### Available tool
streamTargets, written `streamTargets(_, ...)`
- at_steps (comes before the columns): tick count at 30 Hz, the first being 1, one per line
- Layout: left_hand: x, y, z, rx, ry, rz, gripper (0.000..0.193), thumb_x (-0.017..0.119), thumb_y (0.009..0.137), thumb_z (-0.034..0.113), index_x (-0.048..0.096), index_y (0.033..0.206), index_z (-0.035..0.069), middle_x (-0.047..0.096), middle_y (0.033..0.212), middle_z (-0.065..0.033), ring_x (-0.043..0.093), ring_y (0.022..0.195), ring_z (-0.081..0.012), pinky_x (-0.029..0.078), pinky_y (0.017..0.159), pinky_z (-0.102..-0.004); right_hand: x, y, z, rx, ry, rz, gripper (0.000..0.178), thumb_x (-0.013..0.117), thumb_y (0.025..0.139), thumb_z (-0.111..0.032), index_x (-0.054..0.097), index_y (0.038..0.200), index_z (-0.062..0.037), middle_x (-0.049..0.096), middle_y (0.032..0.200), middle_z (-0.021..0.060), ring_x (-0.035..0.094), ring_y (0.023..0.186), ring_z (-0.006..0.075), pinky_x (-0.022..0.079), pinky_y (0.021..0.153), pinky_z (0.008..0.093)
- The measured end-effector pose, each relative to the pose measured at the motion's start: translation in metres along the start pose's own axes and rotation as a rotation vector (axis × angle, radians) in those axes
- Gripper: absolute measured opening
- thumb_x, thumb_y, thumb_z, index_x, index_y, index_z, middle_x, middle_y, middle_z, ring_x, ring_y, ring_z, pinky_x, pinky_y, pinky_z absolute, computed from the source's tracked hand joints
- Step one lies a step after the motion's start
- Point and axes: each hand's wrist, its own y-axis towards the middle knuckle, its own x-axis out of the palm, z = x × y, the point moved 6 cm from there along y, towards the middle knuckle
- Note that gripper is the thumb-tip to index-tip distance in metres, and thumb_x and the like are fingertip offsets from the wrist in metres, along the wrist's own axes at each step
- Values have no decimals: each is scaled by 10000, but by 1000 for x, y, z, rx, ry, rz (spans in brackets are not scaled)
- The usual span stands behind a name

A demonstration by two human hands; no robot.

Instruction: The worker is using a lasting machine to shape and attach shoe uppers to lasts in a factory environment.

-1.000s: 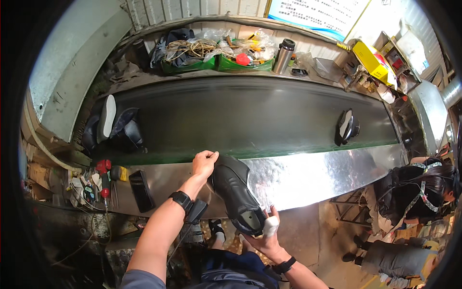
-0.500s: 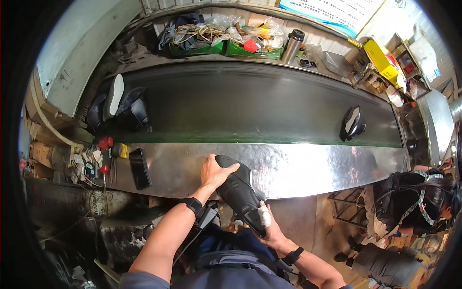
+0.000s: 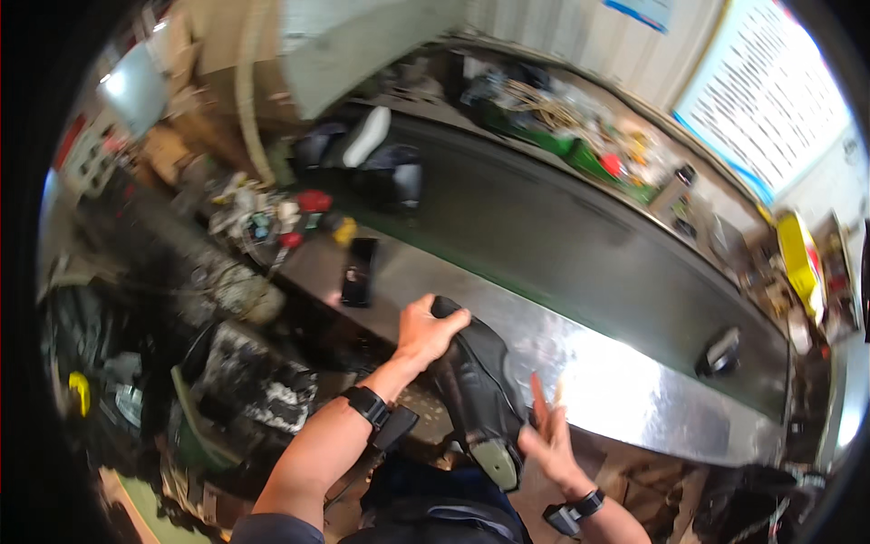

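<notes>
My left hand (image 3: 428, 334) is closed round the toe end of a black boot (image 3: 471, 372), thumb over the top. The boot slants down toward my body, over the near edge of the metal ledge. At its lower end shows a pale, flat block with a small hole (image 3: 496, 461), which looks like the top of a shoe last. My right hand (image 3: 553, 444) is beside the boot's lower part, fingers stretched out and somewhat blurred. Whether its thumb side touches the boot, I cannot tell.
Beyond the shiny metal ledge (image 3: 535, 331) runs a dark belt (image 3: 544, 240). Black footwear (image 3: 396, 172) and a pale sole (image 3: 368, 136) lie on its left part, another shoe (image 3: 720, 352) on its right. A phone (image 3: 359, 272) and red-and-yellow tools (image 3: 314, 201) lie on the left.
My view has turned, so the bench now slants down to the right. My right hand has opened from its grip on the boot's lower end, exposing the pale block. My left hand keeps hold.
</notes>
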Motion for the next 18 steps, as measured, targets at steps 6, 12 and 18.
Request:
streamTargets(6, -167, -78, 12, 125, -95, 261, 424, 797, 725, 360, 652, 837, -23, 691, 757, -167, 688, 724, -249, 529, 707, -387, 122, 36, 4, 572, -216, -52, 950, 721, 927, -404, 176, 1597, -8, 244, 1631, 208, 211, 1517, 292, 257, 1178, 362)
streamTargets(12, -382, -218, -18, 120, -44, 773, 493, 783, 789, 366, 682, 1102, -1, 742, 913, -171, 726, 850, -244, 538, 779, -374, 336, 14, 21, 24, -194, -449, 281, 637, 995, -69, 577, 1259, 4, 648, 1140, 32, 576, 1006, 99, 467, 908, 259)
streamTargets(18, -559, -339, -85, -34, -510, 1110, 311, 579, 955, 291, 685, 1003, 2, 684, 885, -83, 619, 812, -192, 493, 788, -348, 526, -29, 65, 130, -99, -627, 192, 678, 980, -99, 682, 1117, 35, 705, 1012, 21, 587, 884, 82, 471, 803, 245)
